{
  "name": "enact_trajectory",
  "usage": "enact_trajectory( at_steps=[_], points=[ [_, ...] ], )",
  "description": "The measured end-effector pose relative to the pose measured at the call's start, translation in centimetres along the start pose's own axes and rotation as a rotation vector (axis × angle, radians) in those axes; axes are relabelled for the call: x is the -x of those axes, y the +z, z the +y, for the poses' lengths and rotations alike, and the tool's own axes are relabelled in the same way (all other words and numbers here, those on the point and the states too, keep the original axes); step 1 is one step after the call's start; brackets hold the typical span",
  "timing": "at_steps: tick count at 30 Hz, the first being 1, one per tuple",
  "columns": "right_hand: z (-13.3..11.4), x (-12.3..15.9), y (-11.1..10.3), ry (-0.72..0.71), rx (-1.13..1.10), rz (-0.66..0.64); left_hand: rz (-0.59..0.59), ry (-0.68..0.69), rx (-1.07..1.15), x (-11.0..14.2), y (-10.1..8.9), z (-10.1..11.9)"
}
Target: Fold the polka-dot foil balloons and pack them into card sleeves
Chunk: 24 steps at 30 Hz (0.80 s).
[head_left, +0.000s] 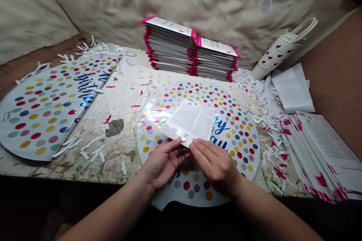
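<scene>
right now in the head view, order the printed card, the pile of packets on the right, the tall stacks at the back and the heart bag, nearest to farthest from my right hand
From the right hand:
1. Printed card, touching its fingers, ahead of it.
2. Pile of packets, off to its right.
3. Tall stacks, at the back, and heart-print bag, back right: too close to call.

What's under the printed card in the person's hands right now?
Under the printed card lies a round foil balloon, its coloured dots and blue lettering showing around the edges. The part directly beneath the card is covered, so what is printed there cannot be seen.
</scene>
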State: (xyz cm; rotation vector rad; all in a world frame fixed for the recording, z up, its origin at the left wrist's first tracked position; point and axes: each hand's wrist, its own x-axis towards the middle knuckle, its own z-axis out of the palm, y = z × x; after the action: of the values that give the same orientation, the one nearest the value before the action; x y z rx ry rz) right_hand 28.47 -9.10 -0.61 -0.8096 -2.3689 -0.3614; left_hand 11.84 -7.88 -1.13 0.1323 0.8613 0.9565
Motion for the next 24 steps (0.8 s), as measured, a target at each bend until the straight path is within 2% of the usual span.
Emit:
enact_trajectory(
  at_steps=[3, 5, 7, 9, 13, 15, 16, 18, 20, 21, 22, 24],
  points=[
    [0.2, 0.0, -0.5, 0.042, -0.082, -0.009, -0.059, -0.068, 0.086, 0.2, 0.0, -0.1],
    [0.6, -0.1, -0.8, 0.150, -0.254, -0.027, -0.060, 0.013, -0.049, 0.3, -0.2, -0.1],
    [0.8, -0.3, -0.9, 0.329, -0.448, -0.044, -0.036, 0.123, -0.254, 0.5, -0.4, -0.1],
    [0.8, -0.6, -0.5, 0.461, -0.548, -0.044, -0.030, 0.189, -0.399, 0.7, -0.4, -0.1],
    [0.3, -1.5, 0.8, 0.521, -0.587, 0.037, -0.036, 0.203, -0.458, 0.8, 0.0, -0.1],
    [0.7, -1.7, 0.5, 0.606, -0.657, 0.049, -0.006, 0.232, -0.451, 0.7, 0.0, 0.0],
    [1.2, -1.6, 0.0, 0.643, -0.700, 0.008, 0.015, 0.247, -0.442, 0.6, -0.1, 0.1],
    [2.7, -0.9, -1.7, 0.644, -0.779, -0.233, 0.054, 0.250, -0.421, 0.3, -0.3, 0.4],
    [4.1, 0.2, -3.4, 0.607, -0.694, -0.526, 0.084, 0.225, -0.394, 0.1, -0.3, 0.6],
    [4.5, 0.9, -4.0, 0.612, -0.561, -0.600, 0.096, 0.211, -0.376, 0.0, -0.1, 0.7],
    [4.8, 1.5, -4.4, 0.629, -0.393, -0.603, 0.096, 0.197, -0.358, 0.0, 0.3, 0.9],
    [5.0, 2.4, -4.2, 0.615, -0.108, -0.457, 0.047, 0.172, -0.337, 0.1, 1.2, 1.1]
  ],
)
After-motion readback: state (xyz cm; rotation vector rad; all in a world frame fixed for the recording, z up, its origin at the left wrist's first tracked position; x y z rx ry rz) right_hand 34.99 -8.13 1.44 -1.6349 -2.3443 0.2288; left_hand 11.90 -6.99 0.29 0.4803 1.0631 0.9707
